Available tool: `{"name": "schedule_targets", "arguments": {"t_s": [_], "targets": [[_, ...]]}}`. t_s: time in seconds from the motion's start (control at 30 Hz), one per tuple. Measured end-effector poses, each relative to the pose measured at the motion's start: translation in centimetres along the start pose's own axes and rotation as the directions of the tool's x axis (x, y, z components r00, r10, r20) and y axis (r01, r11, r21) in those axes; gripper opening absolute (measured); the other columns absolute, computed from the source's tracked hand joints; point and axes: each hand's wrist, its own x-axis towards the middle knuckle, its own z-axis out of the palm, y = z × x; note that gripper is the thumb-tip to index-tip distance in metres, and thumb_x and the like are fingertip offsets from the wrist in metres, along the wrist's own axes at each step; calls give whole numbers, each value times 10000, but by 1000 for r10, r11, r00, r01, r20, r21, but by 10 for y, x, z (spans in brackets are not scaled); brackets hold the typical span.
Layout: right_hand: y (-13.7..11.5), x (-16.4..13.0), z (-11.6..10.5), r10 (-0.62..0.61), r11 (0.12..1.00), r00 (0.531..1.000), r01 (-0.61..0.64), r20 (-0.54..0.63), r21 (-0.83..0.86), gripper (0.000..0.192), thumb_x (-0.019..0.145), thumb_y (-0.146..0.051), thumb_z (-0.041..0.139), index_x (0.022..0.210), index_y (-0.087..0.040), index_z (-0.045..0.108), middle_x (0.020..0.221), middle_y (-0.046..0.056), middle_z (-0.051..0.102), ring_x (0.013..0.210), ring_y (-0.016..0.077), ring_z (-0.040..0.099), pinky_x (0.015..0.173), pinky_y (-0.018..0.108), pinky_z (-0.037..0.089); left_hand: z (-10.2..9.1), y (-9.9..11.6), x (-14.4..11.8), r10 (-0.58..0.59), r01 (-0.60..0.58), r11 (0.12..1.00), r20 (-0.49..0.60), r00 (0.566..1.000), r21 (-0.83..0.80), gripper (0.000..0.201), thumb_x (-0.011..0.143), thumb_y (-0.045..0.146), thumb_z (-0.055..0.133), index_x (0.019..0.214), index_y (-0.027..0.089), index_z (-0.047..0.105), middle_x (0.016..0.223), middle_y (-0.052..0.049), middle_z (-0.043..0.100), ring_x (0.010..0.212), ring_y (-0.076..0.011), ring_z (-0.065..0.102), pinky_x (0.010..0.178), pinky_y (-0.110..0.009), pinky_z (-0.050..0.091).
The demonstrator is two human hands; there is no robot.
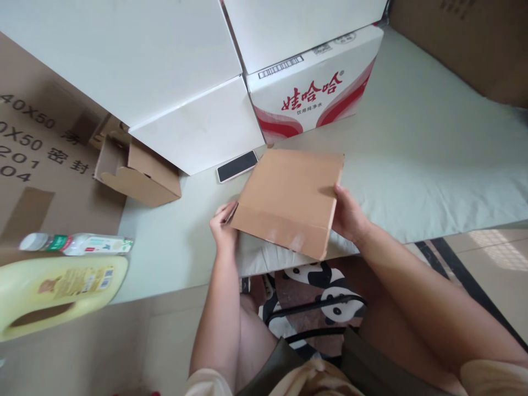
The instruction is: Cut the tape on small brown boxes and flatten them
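Note:
A flat brown cardboard box (291, 190) is held tilted over the front edge of the cloth-covered surface. My left hand (225, 223) grips its left lower corner, the fingers curled round the edge. On the opposite side my right hand (350, 215) has hold of the right edge, thumb on top and the other fingers hidden underneath. Just beyond the cardboard's upper left side lies a phone-like slab (237, 166) with a dark face and pale rim.
White cartons, one a red-printed water carton (313, 93), stand along the back. An open small cardboard box (142, 173) sits at left, near a clear bottle (76, 243) and a yellow jug (61, 291). Large brown cartons (474, 44) flank both sides. A panda-patterned stool (317, 297) is below.

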Motion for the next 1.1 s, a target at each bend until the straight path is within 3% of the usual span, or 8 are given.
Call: {"name": "schedule_targets", "arguments": {"t_s": [0.23, 0.4, 0.73, 1.1], "targets": [[-5, -1, -9, -37, 999, 998, 39, -46, 31, 564, 678, -702, 698, 1039, -269, 685, 962, 66, 776, 1107, 378, 695, 945, 560, 557, 3, 18, -5, 130, -153, 978, 164, 978, 139, 279, 740, 222, 708, 993, 215, 825, 1064, -92, 757, 950, -212, 721, 828, -332, 608], [-3, 1, -15, -87, 996, 994, 88, -63, 7, 566, 684, -714, 672, 1042, -276, 691, 911, 55, 768, 1076, 374, 699, 921, 547, 565, 2, 15, -6, 129, -172, 971, 242, 962, 166, 281, 767, 197, 693, 1018, 217, 817, 1102, -98, 739, 961, -208, 720, 789, -320, 618], [-6, -2, -12, -79, 997, 990, 81, -117, 14, 509, 686, -688, 669, 987, -278, 680, 946, 63, 764, 1099, 380, 689, 895, 552, 576, 1, 11, -6, 168, -236, 954, 322, 932, 186, 385, 760, 110, 648, 1095, 225, 799, 1119, -95, 719, 970, -197, 714, 793, -304, 614], [-9, -6, -8, -59, 998, 990, 62, -124, 16, 497, 672, -694, 660, 951, -283, 672, 941, 59, 771, 1116, 386, 683, 910, 554, 580, 1, 14, -6, 118, -209, 953, 366, 923, 219, 417, 744, 101, 650, 1118, 227, 786, 1146, -92, 711, 1002, -194, 706, 848, -318, 607]]}}
